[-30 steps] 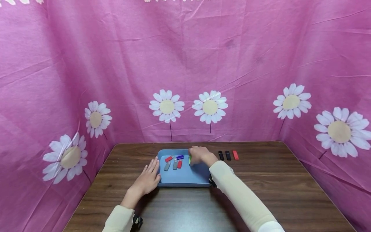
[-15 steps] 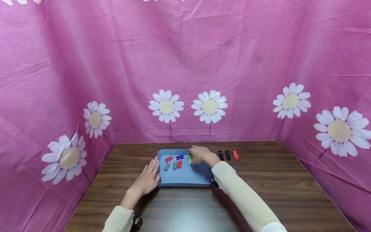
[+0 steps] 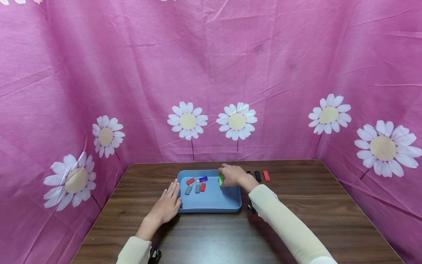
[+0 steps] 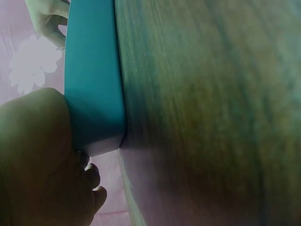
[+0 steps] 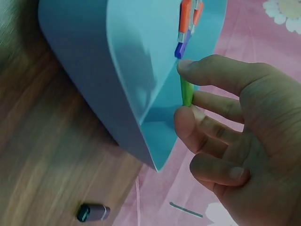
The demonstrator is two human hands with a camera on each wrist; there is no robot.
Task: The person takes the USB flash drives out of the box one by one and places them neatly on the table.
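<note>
Green stick pinched by right hand.

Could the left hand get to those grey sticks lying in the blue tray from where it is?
Probably yes. The left hand rests flat against the blue tray at its left wall, and the grey sticks lie just inside that low wall, uncovered. The right hand is busy at the far right corner.

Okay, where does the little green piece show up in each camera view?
Head: green piece pinched by the right hand over the blue tray's far right part.
Left wrist: not in view; only the tray's outer wall and the left hand against it.
Right wrist: upper middle, between fingertips above the tray.
Shared landmark: the blue tray.
</note>
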